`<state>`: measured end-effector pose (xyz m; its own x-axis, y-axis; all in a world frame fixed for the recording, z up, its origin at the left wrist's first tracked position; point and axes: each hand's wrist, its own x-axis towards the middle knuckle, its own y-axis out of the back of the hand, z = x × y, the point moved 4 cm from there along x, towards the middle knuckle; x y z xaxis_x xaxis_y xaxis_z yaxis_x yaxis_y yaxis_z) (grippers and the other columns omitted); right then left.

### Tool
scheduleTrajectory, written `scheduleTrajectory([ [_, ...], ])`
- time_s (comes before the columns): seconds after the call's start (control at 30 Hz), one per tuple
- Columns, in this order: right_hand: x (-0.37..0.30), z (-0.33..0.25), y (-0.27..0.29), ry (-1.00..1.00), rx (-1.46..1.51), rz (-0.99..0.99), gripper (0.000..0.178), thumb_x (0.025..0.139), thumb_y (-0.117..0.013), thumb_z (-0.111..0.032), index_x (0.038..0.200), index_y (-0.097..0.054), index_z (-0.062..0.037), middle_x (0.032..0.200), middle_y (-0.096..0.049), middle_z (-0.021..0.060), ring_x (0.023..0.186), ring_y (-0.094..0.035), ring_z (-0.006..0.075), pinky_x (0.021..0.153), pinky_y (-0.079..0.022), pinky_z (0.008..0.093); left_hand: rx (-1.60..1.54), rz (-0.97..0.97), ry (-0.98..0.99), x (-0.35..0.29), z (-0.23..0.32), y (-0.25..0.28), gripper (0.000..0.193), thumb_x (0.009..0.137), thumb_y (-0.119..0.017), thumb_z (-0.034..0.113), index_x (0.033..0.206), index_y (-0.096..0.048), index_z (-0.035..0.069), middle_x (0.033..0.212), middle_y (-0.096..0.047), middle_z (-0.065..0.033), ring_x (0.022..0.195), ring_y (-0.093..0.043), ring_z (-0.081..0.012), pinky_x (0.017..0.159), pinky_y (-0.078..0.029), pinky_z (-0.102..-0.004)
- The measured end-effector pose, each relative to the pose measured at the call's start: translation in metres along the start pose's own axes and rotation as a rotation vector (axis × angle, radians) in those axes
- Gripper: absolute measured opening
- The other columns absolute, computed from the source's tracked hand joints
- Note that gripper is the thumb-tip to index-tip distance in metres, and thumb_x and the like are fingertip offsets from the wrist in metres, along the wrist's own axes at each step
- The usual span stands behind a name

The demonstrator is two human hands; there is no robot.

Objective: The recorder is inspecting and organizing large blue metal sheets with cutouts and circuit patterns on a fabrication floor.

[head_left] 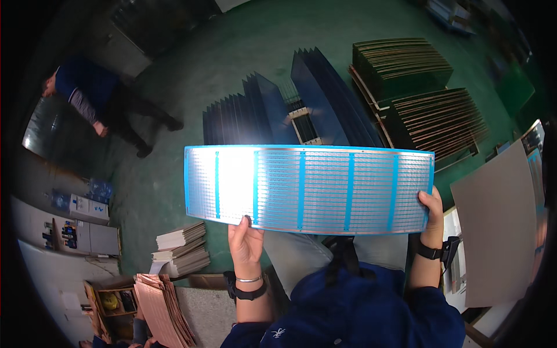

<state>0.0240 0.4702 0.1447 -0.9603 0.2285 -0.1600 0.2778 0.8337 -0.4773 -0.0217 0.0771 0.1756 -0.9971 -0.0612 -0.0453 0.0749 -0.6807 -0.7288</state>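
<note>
A long, thin circuit board panel (325,191), silver with blue strips and a blue border, is held up across the middle of the view. Rows of small repeated marks cover its face, and bright glare washes out part of its left side. My left hand (246,240) is closed on the lower edge left of the middle, the thumb on the near face. At the right end, my right hand (432,214) grips the edge with its thumb on the face and the other fingers behind. Both wrists wear dark bands.
Beyond the panel stand racks of dark blue boards (331,93) and copper-edged panels (406,64). A large pale sheet (493,226) rises at right. Stacked boards (180,249) and copper-coloured sheets (162,310) lie lower left. Another person (93,95) is at far left; other hands show at lower left.
</note>
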Motion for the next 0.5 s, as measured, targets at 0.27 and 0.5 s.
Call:
scheduleTrajectory([
  [0.27, 0.010, -0.006, -0.006, 0.170, -0.159, -0.046, 0.039, 0.089, -0.049, -0.029, 0.104, -0.057, 0.0062, 0.089, -0.063, 0.0086, 0.075, -0.058, 0.0114, 0.068, -0.045, 0.0229, 0.011, 0.086, 0.011, -0.017, -0.001, 0.025, 0.040, 0.088, -0.047, -0.001, 0.127, -0.039, 0.002, 0.122, -0.050, -0.0130, 0.111, -0.051, -0.0236, 0.094, -0.046, -0.0422],
  [0.5, 0.011, -0.007, -0.011, 0.297, -0.188, 0.027, 0.043, 0.093, -0.043, -0.028, 0.116, -0.052, 0.0077, 0.100, -0.061, 0.0116, 0.089, -0.057, 0.0137, 0.080, -0.043, 0.0240, 0.020, 0.111, 0.011, -0.019, -0.002, 0.031, 0.038, 0.088, -0.046, -0.001, 0.125, -0.041, 0.000, 0.121, -0.051, -0.0126, 0.111, -0.051, -0.0231, 0.094, -0.046, -0.0396],
])
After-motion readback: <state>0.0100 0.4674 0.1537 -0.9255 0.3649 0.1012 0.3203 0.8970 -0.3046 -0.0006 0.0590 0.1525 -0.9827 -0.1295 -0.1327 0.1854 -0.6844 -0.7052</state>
